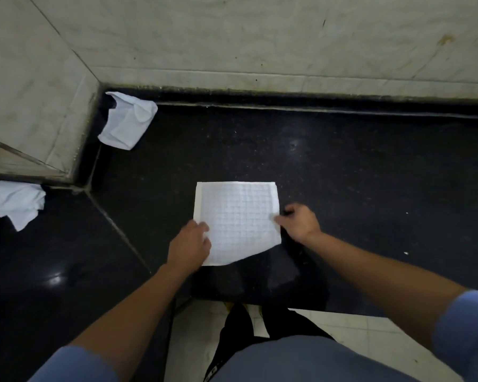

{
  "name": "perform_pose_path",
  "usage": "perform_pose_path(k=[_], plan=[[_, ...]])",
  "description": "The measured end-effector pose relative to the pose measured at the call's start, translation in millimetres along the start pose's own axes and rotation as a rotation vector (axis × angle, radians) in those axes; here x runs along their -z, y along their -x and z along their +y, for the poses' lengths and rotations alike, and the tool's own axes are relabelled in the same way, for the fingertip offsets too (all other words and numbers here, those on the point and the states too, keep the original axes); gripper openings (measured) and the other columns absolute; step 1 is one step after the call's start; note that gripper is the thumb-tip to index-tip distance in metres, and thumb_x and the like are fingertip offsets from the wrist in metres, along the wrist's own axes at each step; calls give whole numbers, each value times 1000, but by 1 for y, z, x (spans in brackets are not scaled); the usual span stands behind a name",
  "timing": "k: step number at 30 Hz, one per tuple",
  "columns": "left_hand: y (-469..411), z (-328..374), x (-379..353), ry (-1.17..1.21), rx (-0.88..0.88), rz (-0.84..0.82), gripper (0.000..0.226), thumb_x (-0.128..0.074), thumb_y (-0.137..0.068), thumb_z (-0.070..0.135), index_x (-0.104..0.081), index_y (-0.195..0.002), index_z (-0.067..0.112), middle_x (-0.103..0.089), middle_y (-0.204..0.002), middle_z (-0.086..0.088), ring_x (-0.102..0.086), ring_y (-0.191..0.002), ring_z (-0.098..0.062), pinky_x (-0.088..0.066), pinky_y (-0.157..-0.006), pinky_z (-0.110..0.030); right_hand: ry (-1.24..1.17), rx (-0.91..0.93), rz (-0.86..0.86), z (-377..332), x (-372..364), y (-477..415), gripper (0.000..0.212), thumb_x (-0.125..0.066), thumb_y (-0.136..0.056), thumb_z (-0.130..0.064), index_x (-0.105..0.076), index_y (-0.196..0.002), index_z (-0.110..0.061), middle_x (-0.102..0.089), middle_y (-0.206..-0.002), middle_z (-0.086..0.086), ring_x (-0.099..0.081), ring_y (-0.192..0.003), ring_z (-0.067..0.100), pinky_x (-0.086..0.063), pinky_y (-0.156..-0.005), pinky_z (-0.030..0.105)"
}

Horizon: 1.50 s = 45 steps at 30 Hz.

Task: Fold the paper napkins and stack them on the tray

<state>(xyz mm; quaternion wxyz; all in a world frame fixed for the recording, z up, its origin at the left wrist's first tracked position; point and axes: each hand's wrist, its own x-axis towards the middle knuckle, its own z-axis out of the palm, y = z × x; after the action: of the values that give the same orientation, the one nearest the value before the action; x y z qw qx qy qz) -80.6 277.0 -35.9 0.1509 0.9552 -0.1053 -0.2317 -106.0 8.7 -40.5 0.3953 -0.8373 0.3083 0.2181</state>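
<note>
1. Granite countertop [342, 166], black and speckled, fills the middle of the view, with a diagonal seam [116, 221] running across its left part.
2. Pale tiled wall [260, 37] closes it off at the back, and a tiled pillar [39, 92] juts in from the left, making a corner.
3. Down at the near edge there's light floor tile [370, 334], and the person's dark trousers [240, 326] show below the counter's edge.
4. Now the main item: a white paper napkin [238, 216], embossed in a grid, lies open and flat on the counter right in front of the person. Its near right corner curls up off the stone.
5. Left hand [191, 244] sits on the napkin's near left corner, fingers bent over the edge. Pressing or pinching, I cannot tell.
6. Right hand [300, 221] is at the napkin's right edge, slightly blurred, thumb and curled forefinger nipping the paper.
7. Off to the side, a crumpled napkin [127, 122] lies tucked in the back corner against the pillar.
8. Another crumpled napkin [14, 202] lies at the far left of the counter, well apart from the flat one.
9. Blue sleeves [75, 365] are pushed up on both forearms.
</note>
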Motion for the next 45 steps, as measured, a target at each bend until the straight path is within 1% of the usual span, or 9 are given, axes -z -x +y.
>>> perform_pose_path(k=[5, 10, 17, 20, 23, 26, 31, 36, 45], plan=[[35, -15, -27, -85, -166, -62, 29, -59, -86, 18, -60, -115, 14, -47, -117, -1, -45, -109, -20, -51, -83, -34, -263, -114, -308, -4, -20, 33, 12, -75, -80, -18, -71, -86, -10, -65, -75, 0, -57, -63, 8, -44, -48, 15], [32, -14, -28, -151, -178, -47, 31, -59, -85, 23, -57, -114, 14, -46, -117, -3, -44, -107, -22, -50, -81, -34, -471, -21, -170, -17, -16, 30, 18, -68, -85, -20, -57, -72, -14, -61, -73, 1, -53, -65, 12, -43, -54, 22], [34, -13, -32, -192, -210, -29, 33, -56, -86, 28, -54, -117, 15, -45, -119, -3, -44, -105, -20, -47, -83, -31, 275, 42, -62, 16, -5, 27, 27, -60, -89, -28, -47, -110, -21, -69, -85, 3, -67, -71, 22, -55, -64, 35], [39, -11, -35, -174, -311, 8, 24, -66, -79, 19, -62, -102, 13, -54, -104, -2, -52, -94, -20, -49, -73, -30, 558, 341, 67, 20, -4, 47, 25, -53, -91, -34, -48, -113, -25, -64, -98, -5, -63, -88, 19, -44, -69, 30], [41, -7, -41, -171, -378, -8, 22, -69, -76, 18, -64, -96, 13, -56, -99, -3, -55, -90, -21, -50, -72, -32, 738, 596, -77, 15, -25, 66, 32, -55, -88, -31, -51, -119, -22, -55, -116, -3, -53, -107, 18, -44, -73, 31], [39, 0, -43, -197, -377, -58, 27, -59, -84, 28, -59, -108, 14, -52, -110, -4, -49, -102, -22, -46, -84, -33, 1030, 614, -156, 16, -50, 70, 37, -55, -85, -20, -46, -120, -13, -54, -116, 9, -51, -107, 27, -38, -65, 33], [36, 8, -42, -274, -365, -36, 34, -54, -88, 39, -55, -112, 15, -49, -113, -4, -47, -104, -20, -43, -87, -33, 866, 610, -84, 21, -41, 66, 21, -50, -87, -24, -55, -105, -14, -54, -106, 6, -52, -101, 24, -33, -64, 30], [32, 8, -36, -347, -326, -58, 23, -49, -88, 19, -55, -109, 14, -49, -114, -3, -44, -107, -20, -38, -87, -31, 815, 642, -39, 37, -24, 71, 15, -51, -86, -20, -59, -95, -12, -53, -103, 4, -51, -98, 23, -35, -59, 31], [37, -14, -3, -122, -368, -349, 13, -56, -85, 13, -67, -88, 17, -63, -89, 0, -58, -80, -14, -48, -68, -26, 767, 477, -190, 54, -7, 80, 14, -50, -88, -28, -58, -98, -21, -65, -100, 4, -61, -92, 24, -42, -70, 32]])
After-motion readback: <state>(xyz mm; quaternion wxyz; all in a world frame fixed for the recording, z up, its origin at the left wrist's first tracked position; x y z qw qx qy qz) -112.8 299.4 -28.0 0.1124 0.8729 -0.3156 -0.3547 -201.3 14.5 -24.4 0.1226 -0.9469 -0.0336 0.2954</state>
